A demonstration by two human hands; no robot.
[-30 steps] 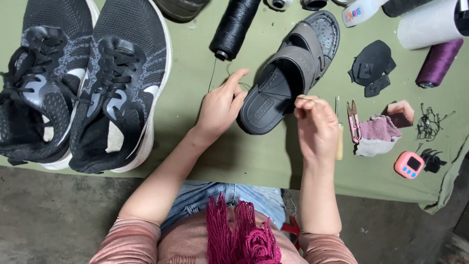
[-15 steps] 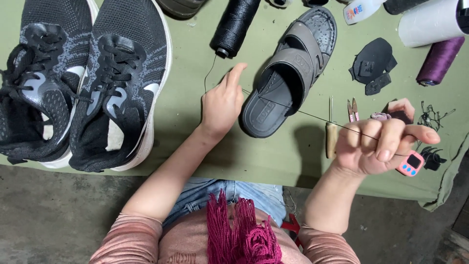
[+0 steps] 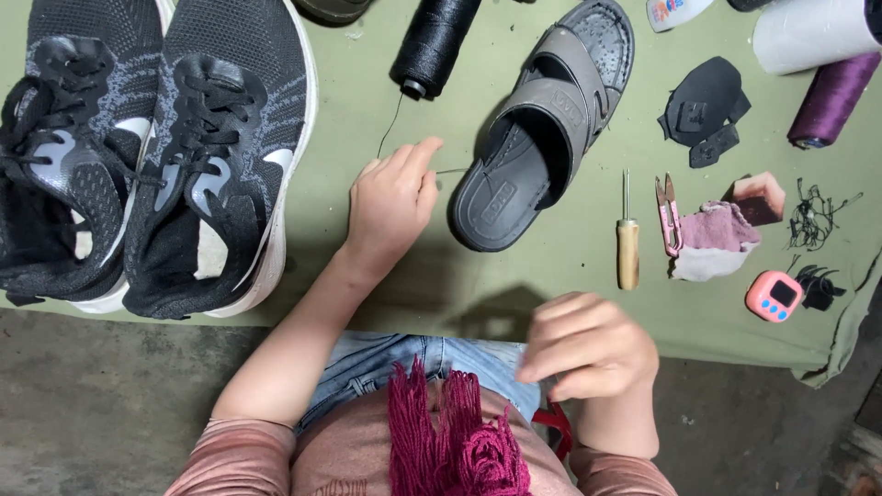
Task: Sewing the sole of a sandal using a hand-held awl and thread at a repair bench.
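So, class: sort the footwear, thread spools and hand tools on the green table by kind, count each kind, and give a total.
Black sneakers: 2
Grey slide sandal: 1
Thread spools (black, purple, white): 3
Wooden-handled awl: 1
Pink thread snips: 1
Total: 8

Left hand (image 3: 393,204) rests fingers pinched; right hand (image 3: 586,347) curled, raised.
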